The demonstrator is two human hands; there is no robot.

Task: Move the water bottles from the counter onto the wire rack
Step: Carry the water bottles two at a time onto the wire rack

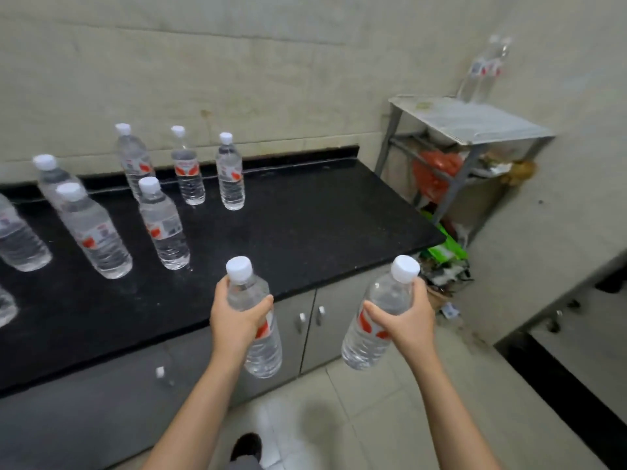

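The black worktop point(305, 215) fills the left and middle of the view, and many water bottles still stand on it: a back row of three point(190, 167) near the wall, a nearer one point(163, 225) in front of them, and more toward the left edge point(91, 232). To the right, past the worktop's end, stands the wire rack point(475, 122) against the corner wall, with what look like two bottles point(485, 69) already on the far back of its top shelf; they are blurred. A red bag point(437, 171) sits on a lower shelf.

The left hand point(237, 317) is clenched round the upper body of one bottle point(261, 337), held upright over the worktop's front edge. The right hand point(407, 320) grasps a second bottle point(376, 320), tilted slightly, out over the floor.

The step in hand looks like the carry: both bottles are lifted clear, the rack well apart. Next comes a turn to the right and setting each bottle upright on the free shelf top beside those already there.
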